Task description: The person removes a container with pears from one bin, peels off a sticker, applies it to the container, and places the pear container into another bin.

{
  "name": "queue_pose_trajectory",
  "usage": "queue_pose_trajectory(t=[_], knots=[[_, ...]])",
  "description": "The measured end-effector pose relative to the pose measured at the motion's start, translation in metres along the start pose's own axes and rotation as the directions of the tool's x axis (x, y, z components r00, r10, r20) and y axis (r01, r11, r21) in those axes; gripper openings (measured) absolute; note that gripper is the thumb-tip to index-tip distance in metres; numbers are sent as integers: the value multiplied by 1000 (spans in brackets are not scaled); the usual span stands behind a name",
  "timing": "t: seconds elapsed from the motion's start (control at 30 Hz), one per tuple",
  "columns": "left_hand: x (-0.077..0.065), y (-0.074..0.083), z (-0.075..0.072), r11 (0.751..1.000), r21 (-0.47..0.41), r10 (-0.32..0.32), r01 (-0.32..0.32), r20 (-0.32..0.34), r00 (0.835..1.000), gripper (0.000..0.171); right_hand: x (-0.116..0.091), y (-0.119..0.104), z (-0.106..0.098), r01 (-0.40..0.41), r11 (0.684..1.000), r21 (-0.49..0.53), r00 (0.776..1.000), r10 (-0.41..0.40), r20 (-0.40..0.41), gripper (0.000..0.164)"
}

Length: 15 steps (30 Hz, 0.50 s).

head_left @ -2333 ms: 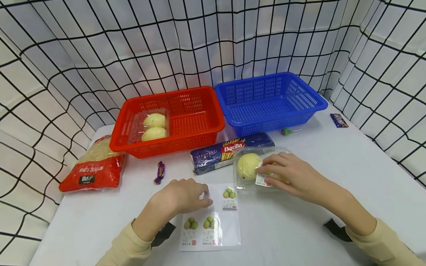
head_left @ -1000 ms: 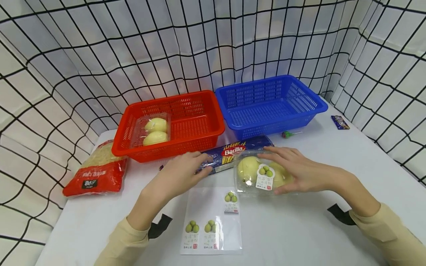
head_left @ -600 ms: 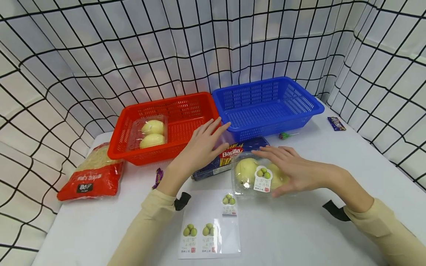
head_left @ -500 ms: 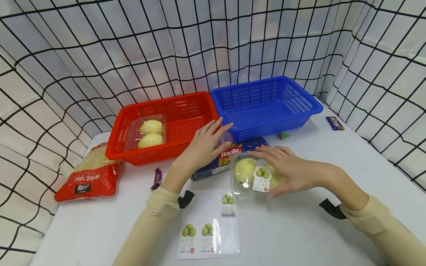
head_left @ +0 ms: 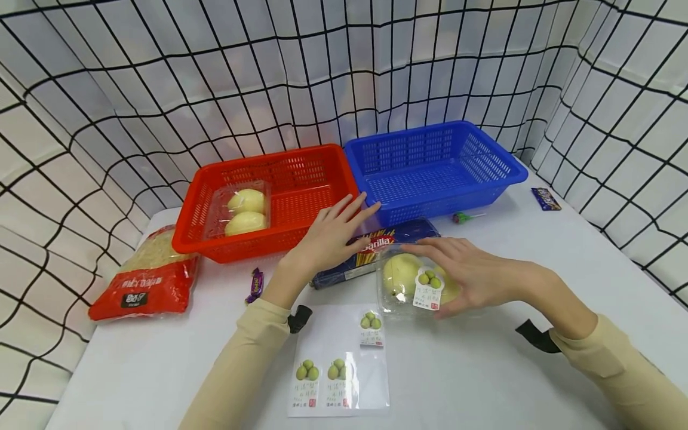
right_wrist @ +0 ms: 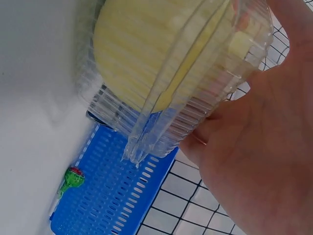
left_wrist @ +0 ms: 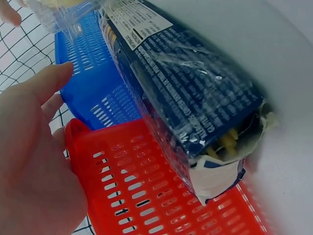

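A clear plastic box [head_left: 386, 303] with pale yellow fruits [head_left: 399, 276] lies at the middle right, a pear-printed sticker [head_left: 428, 290] on its lid. My right hand [head_left: 481, 272] grips its right end, thumb at the front and fingers over the top; in the right wrist view, the ribbed box wall [right_wrist: 183, 115] is close to the palm. My left hand [head_left: 329, 239], fingers spread and holding nothing, hovers over the blue spaghetti pack [head_left: 335, 275]. The pack's end [left_wrist: 220, 161] is torn, with pasta showing, in the left wrist view.
Behind stand a red basket [head_left: 215, 251] with another box of fruits [head_left: 246, 212] and a blue basket [head_left: 435, 206]. A sticker sheet [head_left: 371, 382] lies in front. Around are a red-labelled bag [head_left: 145, 280], a purple candy [head_left: 256, 285], a lollipop [head_left: 460, 217] and a small blue packet [head_left: 546, 199].
My right fingers have come off the sticker and moved to the box's right end. My left hand has gone from above the sticker sheet forward to the spaghetti pack, its fingers spreading.
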<state>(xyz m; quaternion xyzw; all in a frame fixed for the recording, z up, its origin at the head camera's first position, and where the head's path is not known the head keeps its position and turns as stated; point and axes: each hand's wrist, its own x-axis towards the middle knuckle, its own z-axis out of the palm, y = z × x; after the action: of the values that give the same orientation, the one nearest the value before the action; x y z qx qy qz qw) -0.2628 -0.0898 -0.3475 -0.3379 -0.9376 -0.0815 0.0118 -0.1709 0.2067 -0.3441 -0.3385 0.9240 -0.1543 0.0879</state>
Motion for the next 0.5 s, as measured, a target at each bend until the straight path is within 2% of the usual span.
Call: queue_pose_trajectory(t=[0.2, 0.5], knots=[[-1, 0, 1, 1000, 29, 6, -6, -2, 1000, 73, -4, 2, 2, -7, 1000, -25, 999, 6, -40, 102], [-1, 3, 1, 999, 53, 3, -4, 4, 1000, 74, -18, -1, 4, -51, 995, -89, 995, 43, -87, 104]])
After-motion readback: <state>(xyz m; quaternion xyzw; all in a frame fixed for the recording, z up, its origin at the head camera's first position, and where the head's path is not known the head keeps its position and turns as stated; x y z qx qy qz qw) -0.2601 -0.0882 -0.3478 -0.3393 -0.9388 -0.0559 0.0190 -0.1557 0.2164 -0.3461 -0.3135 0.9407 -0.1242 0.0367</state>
